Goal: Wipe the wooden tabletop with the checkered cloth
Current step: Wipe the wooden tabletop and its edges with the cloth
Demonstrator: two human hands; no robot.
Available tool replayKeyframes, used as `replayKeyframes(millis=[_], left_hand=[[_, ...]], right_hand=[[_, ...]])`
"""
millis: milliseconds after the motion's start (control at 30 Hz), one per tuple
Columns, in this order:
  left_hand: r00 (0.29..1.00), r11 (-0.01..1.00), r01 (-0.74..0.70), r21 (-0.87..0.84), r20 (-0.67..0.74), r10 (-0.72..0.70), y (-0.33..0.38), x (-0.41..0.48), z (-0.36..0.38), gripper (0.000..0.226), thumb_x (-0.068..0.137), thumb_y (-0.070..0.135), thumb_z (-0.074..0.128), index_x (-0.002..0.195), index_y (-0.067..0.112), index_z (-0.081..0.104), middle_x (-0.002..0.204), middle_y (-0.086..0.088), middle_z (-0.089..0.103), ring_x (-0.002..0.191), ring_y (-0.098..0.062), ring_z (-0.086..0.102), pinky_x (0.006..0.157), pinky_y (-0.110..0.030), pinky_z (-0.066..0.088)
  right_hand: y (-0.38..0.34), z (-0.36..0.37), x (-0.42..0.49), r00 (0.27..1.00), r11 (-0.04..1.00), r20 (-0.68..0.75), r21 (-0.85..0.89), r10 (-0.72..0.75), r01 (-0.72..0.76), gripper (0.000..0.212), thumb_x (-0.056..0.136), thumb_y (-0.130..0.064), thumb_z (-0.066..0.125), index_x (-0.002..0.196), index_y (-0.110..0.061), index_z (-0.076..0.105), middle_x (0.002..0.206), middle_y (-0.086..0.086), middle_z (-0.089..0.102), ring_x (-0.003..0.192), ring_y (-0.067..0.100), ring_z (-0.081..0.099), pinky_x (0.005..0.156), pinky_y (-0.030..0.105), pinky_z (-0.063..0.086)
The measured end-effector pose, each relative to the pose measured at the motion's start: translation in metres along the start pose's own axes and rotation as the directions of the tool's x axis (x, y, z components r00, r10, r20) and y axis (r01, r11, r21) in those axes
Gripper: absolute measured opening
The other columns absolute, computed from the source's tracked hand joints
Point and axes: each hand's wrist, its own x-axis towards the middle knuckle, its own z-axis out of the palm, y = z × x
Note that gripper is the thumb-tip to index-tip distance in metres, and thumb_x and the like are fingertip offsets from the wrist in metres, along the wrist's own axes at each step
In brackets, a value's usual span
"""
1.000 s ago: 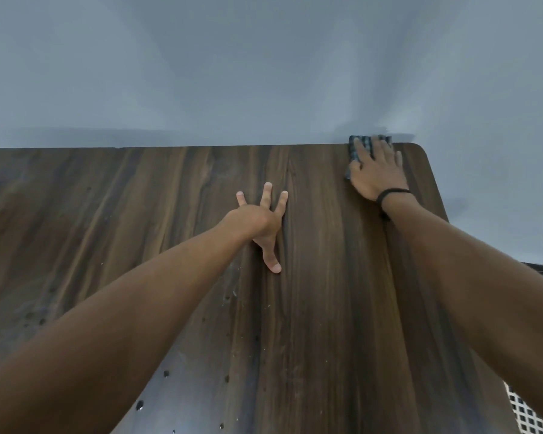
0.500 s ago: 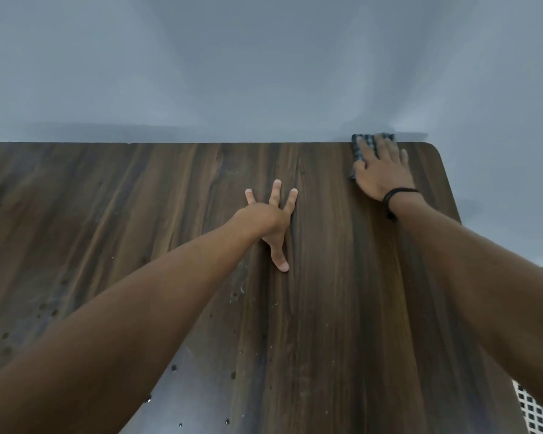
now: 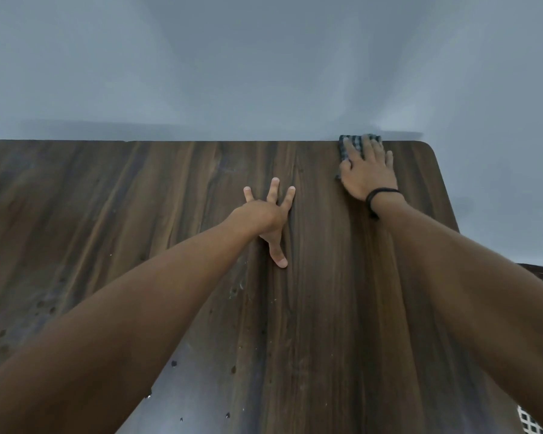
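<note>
The dark wooden tabletop (image 3: 170, 214) fills the lower view and meets a grey wall at its far edge. A blue-and-white checkered cloth (image 3: 348, 147) lies folded at the far right corner, against the wall. My right hand (image 3: 367, 173) presses flat on the cloth with straight fingers, a black band on its wrist; most of the cloth is hidden under it. My left hand (image 3: 268, 219) rests on the wood near the middle, fingers spread and thumb pointing back toward me.
The grey wall (image 3: 264, 73) runs along the table's far edge. Small dark spots and specks (image 3: 173, 363) dot the near left part of the wood. A white lattice object (image 3: 532, 424) shows beyond the table's right edge at the bottom right.
My right hand and the cloth have slid slightly left along the far edge, away from the rounded corner. My left hand has stayed planted on the wood.
</note>
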Motion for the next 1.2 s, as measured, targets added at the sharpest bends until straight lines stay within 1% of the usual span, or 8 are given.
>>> replayKeyframes(millis=[267, 400, 533, 667, 800, 933, 1033, 1200], left_hand=[[1.0, 1.0, -0.014, -0.021, -0.008, 0.014, -0.001, 0.0, 0.0, 0.151, 0.062, 0.056, 0.085, 0.142, 0.026, -0.04, 0.147, -0.009, -0.049, 0.142, -0.052, -0.017, 0.114, -0.062, 0.004], [0.999, 0.997, -0.042, -0.071, -0.015, 0.041, -0.003, 0.007, 0.004, 0.154, 0.059, 0.056, 0.087, 0.143, 0.027, -0.039, 0.148, -0.006, -0.047, 0.139, -0.054, -0.022, 0.114, -0.063, 0.007], [0.997, 0.985, -0.033, -0.17, -0.071, 0.021, -0.037, 0.014, 0.007, 0.151, 0.058, 0.058, 0.086, 0.149, 0.026, -0.029, 0.156, 0.002, -0.036, 0.139, -0.05, -0.026, 0.114, -0.067, 0.009], [0.999, 0.978, 0.02, -0.206, -0.039, -0.028, -0.081, 0.021, 0.013, 0.149, 0.058, 0.06, 0.085, 0.146, 0.037, -0.033, 0.154, 0.003, -0.039, 0.14, -0.05, -0.025, 0.115, -0.066, 0.007], [0.999, 0.974, -0.003, -0.226, -0.037, -0.005, -0.081, 0.022, 0.016, 0.15, 0.057, 0.056, 0.087, 0.146, 0.038, -0.033, 0.153, 0.004, -0.042, 0.139, -0.05, -0.027, 0.115, -0.067, 0.007], [0.999, 0.969, -0.007, -0.245, -0.041, -0.003, -0.082, 0.023, 0.017, 0.149, 0.058, 0.054, 0.087, 0.146, 0.037, -0.032, 0.153, 0.004, -0.041, 0.139, -0.05, -0.027, 0.115, -0.066, 0.007], [0.999, 0.968, -0.017, -0.25, -0.035, 0.008, -0.083, 0.026, 0.017, 0.15, 0.057, 0.054, 0.088, 0.145, 0.037, -0.033, 0.152, 0.004, -0.042, 0.138, -0.051, -0.027, 0.114, -0.068, 0.011], [1.0, 0.97, 0.001, -0.242, -0.025, -0.007, -0.082, 0.028, 0.017, 0.152, 0.056, 0.055, 0.088, 0.143, 0.038, -0.035, 0.151, 0.005, -0.044, 0.138, -0.052, -0.027, 0.113, -0.068, 0.014]], right_hand=[[0.01, 0.0, -0.016, 1.0, 1.0, -0.004, -0.005, -0.004, 0.004, 0.058, 0.106, -0.04, 0.025, 0.162, -0.034, 0.012, 0.17, 0.006, 0.003, 0.157, 0.025, 0.001, 0.125, 0.049, -0.002], [0.006, 0.016, -0.044, 0.959, 0.957, -0.004, -0.074, -0.282, 0.281, 0.056, 0.106, -0.04, 0.026, 0.161, -0.034, 0.016, 0.17, 0.005, 0.009, 0.156, 0.026, 0.008, 0.125, 0.048, 0.002], [0.015, -0.001, -0.029, 1.0, 1.0, -0.015, -0.01, 0.017, -0.017, 0.057, 0.106, -0.039, 0.026, 0.161, -0.032, 0.015, 0.17, 0.009, 0.006, 0.156, 0.027, 0.003, 0.125, 0.05, 0.0], [-0.001, 0.018, -0.053, 0.92, 0.919, 0.049, -0.047, -0.388, 0.39, 0.058, 0.102, -0.042, 0.024, 0.16, -0.033, 0.022, 0.168, 0.007, 0.016, 0.154, 0.028, 0.013, 0.123, 0.051, 0.01], [-0.001, 0.003, -0.009, 0.999, 0.999, -0.031, 0.004, 0.044, -0.044, 0.059, 0.104, -0.04, 0.024, 0.162, -0.03, 0.016, 0.169, 0.011, 0.008, 0.156, 0.03, 0.004, 0.125, 0.052, 0.003], [-0.024, 0.018, -0.007, 0.941, 0.94, 0.034, -0.044, -0.336, 0.337, 0.061, 0.101, -0.046, 0.02, 0.161, -0.031, 0.021, 0.169, 0.009, 0.013, 0.155, 0.028, 0.009, 0.125, 0.051, 0.01], [-0.023, 0.005, 0.009, 1.0, 1.0, 0.001, 0.0, -0.01, 0.01, 0.06, 0.104, -0.041, 0.025, 0.162, -0.031, 0.016, 0.17, 0.008, 0.007, 0.156, 0.028, 0.003, 0.125, 0.05, 0.002], [-0.039, 0.009, 0.013, 0.973, 0.974, 0.046, -0.01, -0.226, 0.226, 0.057, 0.105, -0.039, 0.027, 0.161, -0.035, 0.018, 0.17, 0.004, 0.009, 0.156, 0.025, 0.004, 0.124, 0.048, 0.003]])
